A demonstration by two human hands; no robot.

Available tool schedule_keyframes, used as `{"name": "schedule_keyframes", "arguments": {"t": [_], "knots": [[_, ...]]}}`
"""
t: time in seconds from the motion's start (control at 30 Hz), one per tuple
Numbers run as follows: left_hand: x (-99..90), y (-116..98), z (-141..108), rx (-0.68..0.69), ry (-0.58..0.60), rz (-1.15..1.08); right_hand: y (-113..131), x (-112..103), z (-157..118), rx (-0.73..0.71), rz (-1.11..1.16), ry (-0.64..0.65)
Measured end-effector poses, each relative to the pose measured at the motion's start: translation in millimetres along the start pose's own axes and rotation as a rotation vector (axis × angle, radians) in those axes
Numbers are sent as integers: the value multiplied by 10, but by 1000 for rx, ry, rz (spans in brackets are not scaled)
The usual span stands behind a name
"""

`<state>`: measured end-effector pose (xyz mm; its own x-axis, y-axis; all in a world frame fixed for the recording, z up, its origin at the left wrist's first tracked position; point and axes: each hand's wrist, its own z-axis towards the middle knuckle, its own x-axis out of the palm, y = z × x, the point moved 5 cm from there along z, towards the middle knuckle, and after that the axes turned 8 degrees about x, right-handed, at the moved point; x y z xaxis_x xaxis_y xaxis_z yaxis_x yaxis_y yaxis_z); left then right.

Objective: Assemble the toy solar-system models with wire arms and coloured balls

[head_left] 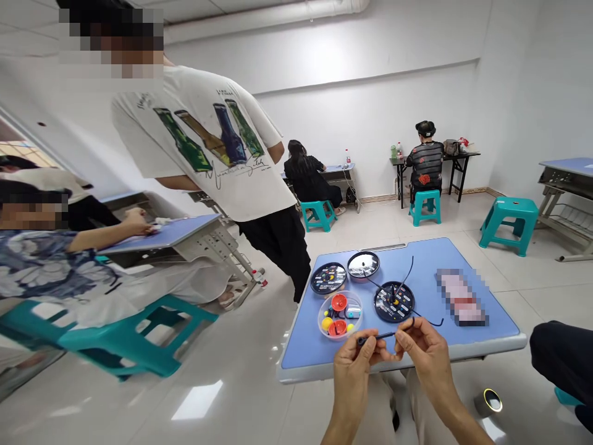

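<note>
Above the near edge of the blue table [428, 259], both hands hold a thin black rod [385, 335]. My left hand [354, 364] pinches its left end, where a small dark knob shows. The fingers of my right hand [424, 349] are closed on the other end, which curves up in a short hook. Just beyond my hands lies a round black disc [394, 309] with printed labels and thin black rods sticking out of it. To the left, a clear round tub [320, 321] holds red cups, yellow balls and other small parts.
Another printed disc [328, 278] and a round tray with a shiny inside [364, 266] lie at the table's back left. A blurred pink item [458, 296] is on the right. A person in a white T-shirt [217, 148] stands close by at left. Teal stools [509, 216] stand around.
</note>
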<state>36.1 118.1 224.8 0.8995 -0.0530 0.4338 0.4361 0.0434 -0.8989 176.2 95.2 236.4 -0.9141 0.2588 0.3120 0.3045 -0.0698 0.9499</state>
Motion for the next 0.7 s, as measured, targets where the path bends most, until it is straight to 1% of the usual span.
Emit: {"name": "schedule_keyframes", "arguments": {"t": [0.07,0.13,0.17,0.23,0.3,0.33,0.37,0.4,0.47,0.53,0.63,0.7], "knots": [[66,10,117,-2,63,41,30,-28,23,-48,-55,-1],[129,3,274,24,113,120,63,-49,64,-115,-156,-24],[158,-7,364,53,128,171,87,-56,90,-173,-218,-47],[220,-34,558,134,159,280,151,-53,141,-348,-348,-109],[302,-45,747,217,227,380,211,-32,186,-547,-453,-180],[342,-45,835,262,262,425,227,-20,215,-622,-493,-208],[378,-43,914,310,297,473,234,-13,254,-666,-522,-228],[409,-37,985,358,328,523,236,-14,303,-678,-542,-242],[446,-8,1099,429,367,603,240,-51,428,-619,-563,-254],[454,39,1178,451,384,641,262,-126,574,-487,-565,-236],[443,110,1236,441,377,651,347,-251,788,-277,-559,-148],[443,144,1245,438,373,659,426,-313,896,-184,-567,-90]]}}
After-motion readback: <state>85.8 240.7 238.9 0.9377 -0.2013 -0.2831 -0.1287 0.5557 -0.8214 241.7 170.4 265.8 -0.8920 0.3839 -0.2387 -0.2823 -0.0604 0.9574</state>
